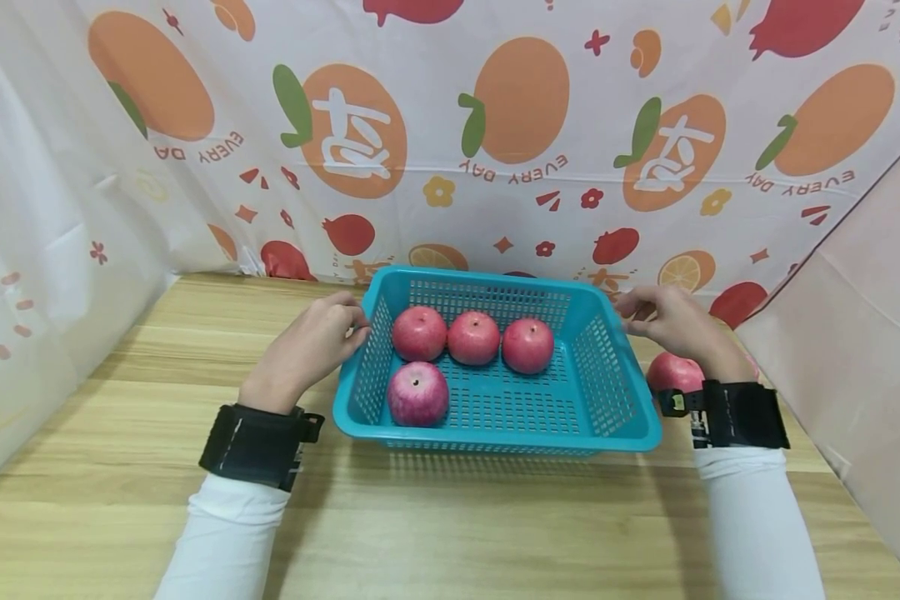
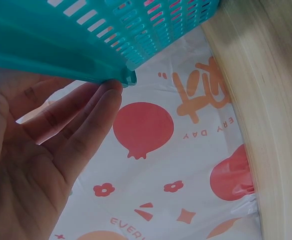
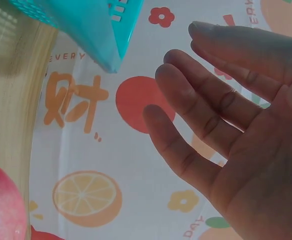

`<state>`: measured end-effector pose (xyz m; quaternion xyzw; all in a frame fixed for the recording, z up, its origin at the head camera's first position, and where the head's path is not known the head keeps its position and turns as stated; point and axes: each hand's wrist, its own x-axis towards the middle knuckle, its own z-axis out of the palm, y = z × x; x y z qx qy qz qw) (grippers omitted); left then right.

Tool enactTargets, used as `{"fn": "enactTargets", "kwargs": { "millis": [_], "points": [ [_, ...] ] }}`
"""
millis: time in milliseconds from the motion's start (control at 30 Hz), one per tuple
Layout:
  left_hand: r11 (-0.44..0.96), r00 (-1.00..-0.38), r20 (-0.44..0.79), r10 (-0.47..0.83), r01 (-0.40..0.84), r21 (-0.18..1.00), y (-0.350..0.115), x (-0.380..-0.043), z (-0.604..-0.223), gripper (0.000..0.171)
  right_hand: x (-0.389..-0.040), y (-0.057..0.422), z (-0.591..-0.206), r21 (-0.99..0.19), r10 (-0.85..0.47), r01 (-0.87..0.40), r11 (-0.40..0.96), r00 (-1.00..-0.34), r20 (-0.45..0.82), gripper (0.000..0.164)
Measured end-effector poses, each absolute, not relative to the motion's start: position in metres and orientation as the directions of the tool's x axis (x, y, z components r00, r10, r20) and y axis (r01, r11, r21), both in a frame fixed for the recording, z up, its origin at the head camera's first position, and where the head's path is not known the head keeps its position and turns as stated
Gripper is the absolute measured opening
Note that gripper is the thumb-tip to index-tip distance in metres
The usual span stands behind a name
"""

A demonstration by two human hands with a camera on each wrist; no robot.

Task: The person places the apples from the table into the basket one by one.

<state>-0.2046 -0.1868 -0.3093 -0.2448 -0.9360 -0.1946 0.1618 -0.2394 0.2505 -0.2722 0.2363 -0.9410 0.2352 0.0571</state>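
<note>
A blue plastic basket (image 1: 487,443) stands on the wooden table with several red apples (image 1: 474,338) in it. Three are lined up along its back, and a darker apple (image 1: 417,394) sits at the front left. My left hand (image 1: 309,346) is at the basket's left rim. In the left wrist view, its fingertips (image 2: 113,87) touch the rim's edge with fingers fairly straight; the thumb is hidden. Beside the right rim is my right hand (image 1: 671,321). The right wrist view shows its fingers (image 3: 181,95) loosely bent, spread and apart from the basket, holding nothing.
Outside the basket, at least one more apple (image 1: 675,373) lies on the table (image 1: 450,533) under my right forearm, partly covered. A fruit-printed cloth (image 1: 450,167) hangs behind the table, with pale cloth walls (image 1: 862,317) at the sides.
</note>
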Motion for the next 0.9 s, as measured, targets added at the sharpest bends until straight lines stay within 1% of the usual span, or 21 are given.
{"fn": "enactTargets", "kwargs": {
  "millis": [167,433,700,900],
  "points": [
    [0.802,-0.825,0.401,0.397,0.525,0.286,-0.187,-0.205,-0.31,0.012,-0.238,0.254,-0.275,-0.398,-0.414,-0.472,0.787,-0.881,0.227,0.025],
    [0.8,-0.819,0.411,0.401,0.531,0.278,-0.188,-0.204,-0.31,0.012,-0.235,0.261,-0.273,-0.378,-0.383,-0.437,0.816,-0.899,0.213,0.022],
    [0.806,-0.832,0.391,0.393,0.517,0.289,-0.187,-0.205,-0.308,0.012,-0.237,0.268,-0.275,-0.36,-0.373,-0.413,0.836,-0.911,0.178,0.021],
    [0.807,-0.832,0.39,0.393,0.516,0.288,-0.187,-0.206,-0.308,0.011,-0.239,0.274,-0.279,-0.351,-0.36,-0.4,0.847,-0.916,0.175,0.019]
  ]
}}
